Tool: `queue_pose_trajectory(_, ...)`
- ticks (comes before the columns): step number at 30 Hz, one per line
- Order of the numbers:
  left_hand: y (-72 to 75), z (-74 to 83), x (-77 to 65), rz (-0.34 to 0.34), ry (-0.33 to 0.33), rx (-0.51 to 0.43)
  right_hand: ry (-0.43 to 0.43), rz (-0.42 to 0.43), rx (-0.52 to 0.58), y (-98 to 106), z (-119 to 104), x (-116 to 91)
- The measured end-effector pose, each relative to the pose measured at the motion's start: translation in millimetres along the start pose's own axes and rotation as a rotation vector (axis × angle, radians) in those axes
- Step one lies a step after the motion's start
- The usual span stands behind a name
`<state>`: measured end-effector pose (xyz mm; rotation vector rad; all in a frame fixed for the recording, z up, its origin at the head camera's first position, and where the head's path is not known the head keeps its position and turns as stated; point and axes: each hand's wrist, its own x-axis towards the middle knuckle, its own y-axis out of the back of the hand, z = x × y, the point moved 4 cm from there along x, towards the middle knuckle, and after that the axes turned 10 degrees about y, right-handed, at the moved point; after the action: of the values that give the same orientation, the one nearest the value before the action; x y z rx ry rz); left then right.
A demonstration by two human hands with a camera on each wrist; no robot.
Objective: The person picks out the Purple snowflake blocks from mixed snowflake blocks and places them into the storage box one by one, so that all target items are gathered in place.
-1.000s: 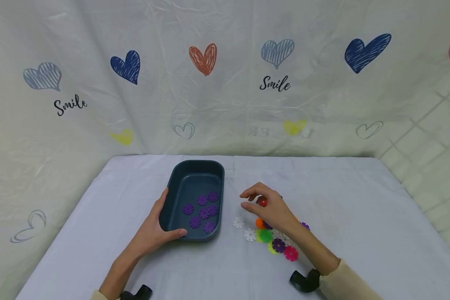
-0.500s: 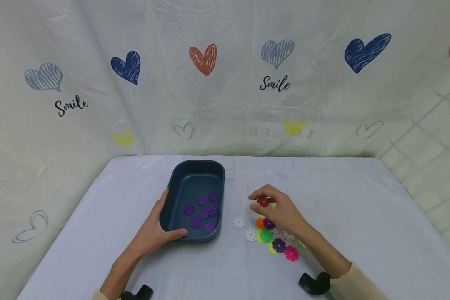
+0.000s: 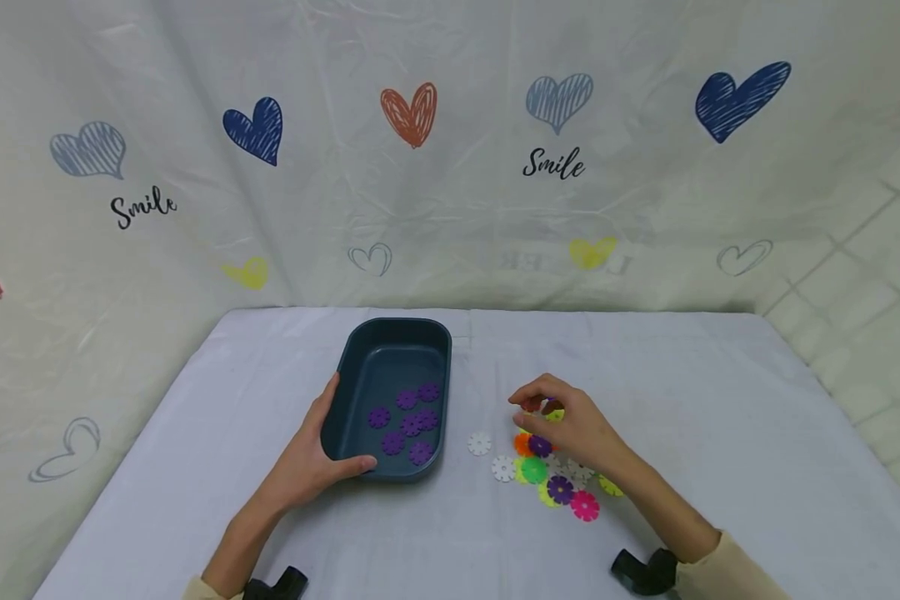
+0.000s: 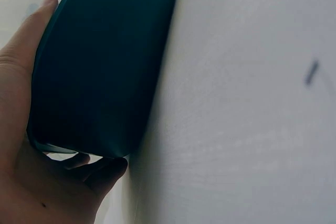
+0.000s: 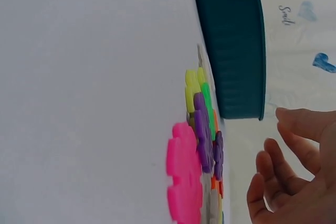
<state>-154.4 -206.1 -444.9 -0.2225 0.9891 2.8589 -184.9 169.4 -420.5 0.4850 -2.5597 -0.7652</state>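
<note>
A dark teal rectangular tray point(image 3: 390, 335) stands on the table with several purple flower-shaped plastic discs point(image 3: 393, 442) lying inside. At its left side and near corner, my left hand point(image 3: 300, 467) grips it, thumb over the near rim; the left wrist view shows fingers against the tray's outer wall point(image 4: 100, 66). To the right, a pile of mixed discs, among them a green disc point(image 3: 534, 471) and a pink disc point(image 3: 586, 506), lies on the cloth. Over the pile's far part hovers my right hand point(image 3: 570, 425), fingers bent, thumb and index apart, nothing visibly held. It hides some discs.
Two white discs, one a loose white disc point(image 3: 479, 443), lie between tray and pile. A white cloth point(image 3: 420, 542) covers the table. Behind it hangs a pale curtain point(image 3: 465, 208) printed with hearts. Black wrist devices point(image 3: 645, 573) sit at both wrists.
My right hand has moved right, away from the tray and over the pile, its thumb and index still apart. My left hand and the tray stay in place.
</note>
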Motion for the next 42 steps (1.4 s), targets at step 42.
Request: queue_pose_trajectory(42,0.6,0.7,0.8,0.0,0.009,-0.009,-0.053,-0.255,-0.106,16.7,20.6,-19.8)
